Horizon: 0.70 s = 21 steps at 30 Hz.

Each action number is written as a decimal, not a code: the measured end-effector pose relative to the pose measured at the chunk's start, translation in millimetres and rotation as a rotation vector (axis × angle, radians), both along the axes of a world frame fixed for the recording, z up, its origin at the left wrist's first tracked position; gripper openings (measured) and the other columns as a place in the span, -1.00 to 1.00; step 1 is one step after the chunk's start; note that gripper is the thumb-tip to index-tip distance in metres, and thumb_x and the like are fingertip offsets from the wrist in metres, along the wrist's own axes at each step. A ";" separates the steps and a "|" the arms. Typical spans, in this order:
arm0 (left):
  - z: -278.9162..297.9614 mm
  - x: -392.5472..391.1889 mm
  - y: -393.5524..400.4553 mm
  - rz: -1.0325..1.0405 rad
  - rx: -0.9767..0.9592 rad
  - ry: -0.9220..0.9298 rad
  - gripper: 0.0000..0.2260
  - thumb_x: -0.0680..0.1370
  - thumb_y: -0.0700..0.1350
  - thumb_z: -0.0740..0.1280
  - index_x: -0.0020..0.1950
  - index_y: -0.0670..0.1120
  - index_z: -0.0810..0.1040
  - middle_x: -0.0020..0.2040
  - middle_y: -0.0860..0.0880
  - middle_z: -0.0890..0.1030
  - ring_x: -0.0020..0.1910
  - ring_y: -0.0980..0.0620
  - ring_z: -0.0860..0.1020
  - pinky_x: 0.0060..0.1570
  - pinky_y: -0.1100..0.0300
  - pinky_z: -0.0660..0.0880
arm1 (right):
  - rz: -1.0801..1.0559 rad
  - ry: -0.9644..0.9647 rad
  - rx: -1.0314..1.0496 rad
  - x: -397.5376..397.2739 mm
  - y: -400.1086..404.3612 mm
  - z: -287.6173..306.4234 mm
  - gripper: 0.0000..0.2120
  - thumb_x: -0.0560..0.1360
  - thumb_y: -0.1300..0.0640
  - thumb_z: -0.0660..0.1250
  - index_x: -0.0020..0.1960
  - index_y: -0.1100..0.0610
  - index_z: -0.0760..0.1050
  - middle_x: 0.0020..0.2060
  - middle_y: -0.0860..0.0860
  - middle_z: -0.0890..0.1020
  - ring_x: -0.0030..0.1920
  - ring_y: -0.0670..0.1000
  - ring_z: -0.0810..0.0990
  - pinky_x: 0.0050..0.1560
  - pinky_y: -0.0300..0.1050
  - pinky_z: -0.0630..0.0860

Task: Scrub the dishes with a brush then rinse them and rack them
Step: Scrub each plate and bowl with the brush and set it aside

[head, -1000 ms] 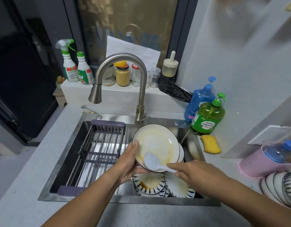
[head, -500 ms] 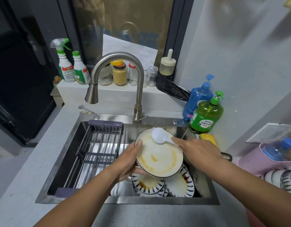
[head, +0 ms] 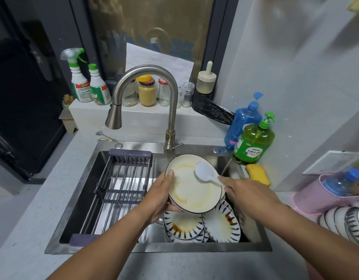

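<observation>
My left hand (head: 162, 197) grips a white plate (head: 191, 196) with yellow-orange stains by its left rim, tilted over the sink (head: 154, 249). My right hand (head: 245, 190) holds a white dish brush (head: 204, 172) by its handle, with the brush head pressed on the plate's upper right part. Under the held plate lie several dirty blue-patterned plates (head: 221, 225) stacked in the sink's right half. A grey wire rack (head: 120, 184) spans the sink's left half and holds nothing.
The faucet (head: 146, 93) arches over the sink with no water running. Blue and green soap bottles (head: 253, 144) and a yellow sponge (head: 257, 173) sit at the right rim. Stacked bowls (head: 346, 221) and a pink container (head: 320, 197) stand on the right counter. Spray bottles and jars line the back ledge.
The brush swept from the plate's lower edge up to its top, then came down to the upper right. The plate tilted flatter and its stains are smeared.
</observation>
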<state>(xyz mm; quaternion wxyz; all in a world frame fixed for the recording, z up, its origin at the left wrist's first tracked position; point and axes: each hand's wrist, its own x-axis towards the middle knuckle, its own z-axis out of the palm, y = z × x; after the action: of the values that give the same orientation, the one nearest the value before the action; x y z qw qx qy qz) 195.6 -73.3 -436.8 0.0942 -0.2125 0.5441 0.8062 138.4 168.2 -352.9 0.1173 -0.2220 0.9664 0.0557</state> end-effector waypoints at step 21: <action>-0.8 -9.5 -11.2 -0.392 0.003 -0.022 -0.61 0.65 0.23 0.21 0.40 0.08 0.49 0.27 -0.08 0.67 0.18 -0.13 0.68 -0.02 -0.44 0.58 | 0.227 0.166 0.185 -9.5 -4.2 6.3 -0.52 0.71 -0.07 0.10 0.54 -0.42 0.04 -0.02 0.02 0.54 -0.13 0.13 0.64 -0.32 -0.06 0.40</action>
<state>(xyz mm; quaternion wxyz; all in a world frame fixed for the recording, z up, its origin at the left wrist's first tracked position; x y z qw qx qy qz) 186.2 -84.5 -437.6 0.2554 -0.1111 0.5728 0.7709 128.9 164.0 -346.6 0.0501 -0.3127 0.9321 0.1756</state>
